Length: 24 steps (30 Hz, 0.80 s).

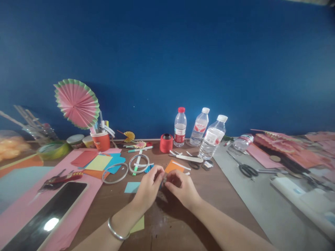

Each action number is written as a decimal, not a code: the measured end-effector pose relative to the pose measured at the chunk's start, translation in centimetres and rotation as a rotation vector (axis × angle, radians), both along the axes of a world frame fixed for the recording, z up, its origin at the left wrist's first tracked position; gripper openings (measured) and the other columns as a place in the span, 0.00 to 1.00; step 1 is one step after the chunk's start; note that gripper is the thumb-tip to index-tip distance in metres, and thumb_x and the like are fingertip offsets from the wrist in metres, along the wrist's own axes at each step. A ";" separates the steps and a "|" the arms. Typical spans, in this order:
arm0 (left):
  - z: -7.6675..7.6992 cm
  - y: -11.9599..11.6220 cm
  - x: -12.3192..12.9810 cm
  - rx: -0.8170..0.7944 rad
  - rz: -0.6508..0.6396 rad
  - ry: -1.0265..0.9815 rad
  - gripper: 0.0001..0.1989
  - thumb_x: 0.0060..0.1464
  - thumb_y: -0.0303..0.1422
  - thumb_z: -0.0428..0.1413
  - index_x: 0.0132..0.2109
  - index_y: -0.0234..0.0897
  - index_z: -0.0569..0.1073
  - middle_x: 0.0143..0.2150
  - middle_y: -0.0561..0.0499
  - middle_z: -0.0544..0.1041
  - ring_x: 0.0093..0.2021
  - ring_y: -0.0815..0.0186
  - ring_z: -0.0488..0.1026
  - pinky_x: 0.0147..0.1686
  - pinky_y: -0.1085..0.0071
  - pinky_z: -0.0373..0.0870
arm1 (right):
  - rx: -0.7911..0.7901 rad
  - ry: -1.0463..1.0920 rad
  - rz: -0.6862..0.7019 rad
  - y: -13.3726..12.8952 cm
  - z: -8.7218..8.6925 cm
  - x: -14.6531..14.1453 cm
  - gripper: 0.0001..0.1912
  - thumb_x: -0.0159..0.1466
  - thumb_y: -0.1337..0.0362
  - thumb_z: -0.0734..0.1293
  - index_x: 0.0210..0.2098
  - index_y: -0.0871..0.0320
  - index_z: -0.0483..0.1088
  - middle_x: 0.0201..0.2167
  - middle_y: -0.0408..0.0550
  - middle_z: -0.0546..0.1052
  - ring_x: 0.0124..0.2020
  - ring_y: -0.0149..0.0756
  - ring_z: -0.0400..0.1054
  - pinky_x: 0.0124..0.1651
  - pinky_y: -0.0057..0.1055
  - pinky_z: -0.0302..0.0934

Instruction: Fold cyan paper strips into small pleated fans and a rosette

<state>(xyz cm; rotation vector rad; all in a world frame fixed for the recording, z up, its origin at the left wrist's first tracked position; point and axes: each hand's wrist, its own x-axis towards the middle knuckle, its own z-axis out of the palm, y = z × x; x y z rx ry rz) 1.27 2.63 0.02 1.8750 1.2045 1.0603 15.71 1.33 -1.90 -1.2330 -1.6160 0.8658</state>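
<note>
My left hand (149,185) and my right hand (182,188) meet over the middle of the brown table (167,230). Both sets of fingers are pinched close together around something small and dark, too small to name. Just beyond the fingertips lies an orange paper square (173,166) with a thin white strip across it. A light blue paper piece (131,187) rests left of my left hand, and a pale yellow paper piece (138,225) shows partly from under the left forearm. A silver bangle sits on my left wrist.
Plastic bottles (180,129) and a red spool-like object (166,143) stand at the back. Left are clear rings (139,164), a red cup (101,141) with a pleated paper fan (76,104), and a phone (49,216). Scissors (247,170) lie right, on a grey sheet (251,205).
</note>
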 end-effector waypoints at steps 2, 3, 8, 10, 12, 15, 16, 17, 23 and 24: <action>0.0 0.0 0.0 -0.013 -0.008 -0.021 0.09 0.55 0.36 0.45 0.32 0.38 0.65 0.29 0.54 0.68 0.31 0.67 0.65 0.32 0.72 0.60 | -0.012 0.045 0.026 -0.1 -0.1 -0.2 0.07 0.51 0.65 0.66 0.31 0.59 0.68 0.26 0.43 0.73 0.26 0.31 0.65 0.30 0.26 0.58; 0.0 0.1 0.1 -0.022 -0.012 -0.036 0.09 0.55 0.36 0.45 0.32 0.38 0.65 0.29 0.54 0.68 0.31 0.67 0.65 0.32 0.73 0.60 | -0.019 0.062 0.032 -0.1 -0.1 -0.2 0.07 0.51 0.65 0.66 0.30 0.59 0.68 0.26 0.44 0.73 0.27 0.31 0.65 0.30 0.26 0.58; -0.5 0.5 0.1 -0.186 -0.081 -0.206 0.09 0.54 0.38 0.47 0.33 0.37 0.64 0.26 0.55 0.65 0.24 0.70 0.63 0.26 0.74 0.60 | -0.071 0.116 0.049 -0.2 0.0 -0.3 0.04 0.53 0.66 0.64 0.25 0.60 0.69 0.22 0.43 0.73 0.25 0.30 0.65 0.30 0.25 0.58; -0.7 0.7 0.1 -0.257 -0.116 -0.302 0.09 0.53 0.39 0.48 0.33 0.37 0.63 0.26 0.56 0.65 0.22 0.72 0.63 0.24 0.75 0.61 | -0.086 0.151 0.062 -0.1 0.1 -0.3 0.04 0.53 0.66 0.63 0.24 0.60 0.69 0.22 0.43 0.74 0.24 0.30 0.65 0.29 0.24 0.58; -0.9 0.9 0.2 -0.298 -0.141 -0.380 0.09 0.52 0.39 0.49 0.33 0.37 0.63 0.26 0.56 0.65 0.21 0.73 0.63 0.23 0.75 0.61 | -0.108 0.204 0.051 0.1 0.1 -0.4 0.04 0.53 0.67 0.64 0.24 0.60 0.69 0.21 0.43 0.74 0.23 0.28 0.64 0.28 0.24 0.58; -1.0 0.9 0.3 -0.350 -0.172 -0.456 0.10 0.51 0.39 0.51 0.33 0.36 0.63 0.27 0.56 0.65 0.21 0.73 0.64 0.21 0.75 0.61 | -0.208 0.342 0.037 0.3 -0.1 -0.7 0.04 0.52 0.66 0.64 0.23 0.61 0.67 0.17 0.41 0.71 0.19 0.27 0.62 0.23 0.23 0.57; -1.0 0.9 0.3 -0.373 -0.176 -0.486 0.10 0.51 0.39 0.51 0.33 0.36 0.63 0.28 0.56 0.66 0.21 0.73 0.65 0.20 0.76 0.61 | -0.255 0.397 0.038 0.3 -0.1 -0.8 0.04 0.51 0.65 0.64 0.24 0.61 0.67 0.16 0.41 0.70 0.18 0.26 0.61 0.21 0.22 0.56; -1.0 0.9 0.4 -0.402 -0.175 -0.521 0.10 0.50 0.39 0.52 0.33 0.36 0.64 0.29 0.55 0.66 0.20 0.74 0.65 0.19 0.76 0.61 | -0.300 0.444 0.043 0.3 -0.2 -0.9 0.05 0.51 0.65 0.64 0.24 0.61 0.66 0.16 0.41 0.70 0.17 0.26 0.61 0.19 0.22 0.56; -0.6 0.7 0.5 -0.597 -0.141 -0.646 0.12 0.47 0.39 0.55 0.34 0.34 0.67 0.33 0.51 0.70 0.19 0.77 0.62 0.17 0.78 0.57 | -0.408 0.487 0.074 -0.1 0.0 -1.3 0.09 0.49 0.64 0.66 0.29 0.62 0.69 0.17 0.41 0.71 0.14 0.25 0.60 0.16 0.21 0.55; -0.5 0.7 0.5 -0.618 -0.147 -0.647 0.12 0.47 0.39 0.55 0.34 0.34 0.67 0.33 0.51 0.71 0.19 0.77 0.63 0.18 0.78 0.57 | -0.406 0.480 0.081 -0.1 0.1 -1.3 0.10 0.49 0.64 0.67 0.30 0.62 0.70 0.17 0.42 0.71 0.14 0.24 0.60 0.17 0.21 0.55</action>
